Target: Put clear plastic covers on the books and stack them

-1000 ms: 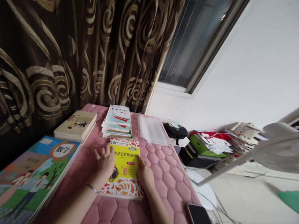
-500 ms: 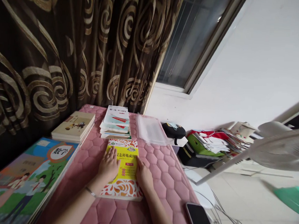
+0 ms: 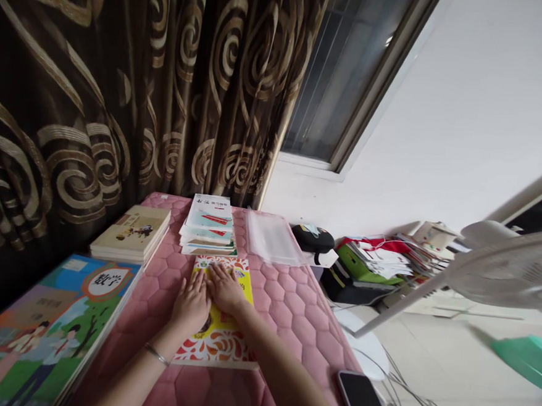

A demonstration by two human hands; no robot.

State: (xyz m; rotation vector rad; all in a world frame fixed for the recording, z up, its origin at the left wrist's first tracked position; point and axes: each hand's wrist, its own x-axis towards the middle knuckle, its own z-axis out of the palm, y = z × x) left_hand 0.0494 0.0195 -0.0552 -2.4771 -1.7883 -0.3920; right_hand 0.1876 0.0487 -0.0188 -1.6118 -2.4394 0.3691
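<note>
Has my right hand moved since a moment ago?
Yes, the right hand has slid left, away from the phone, and now lies beside the left hand on the yellow book.

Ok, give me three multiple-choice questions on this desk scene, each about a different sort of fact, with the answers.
1. Where is the stack of workbooks?
A) beyond the book under the hands
B) on top of that book
C) under the left hand

2. What is that book cover's main colour?
A) blue
B) green
C) yellow

3. What are the left hand and right hand doing?
A) gripping the workbooks
B) both lying on the book
C) both raised in the air

Answers:
1. A, the stack sits past the book's far edge.
2. C, yellow shows around the fingers.
3. B, both palms rest on the cover.
</note>
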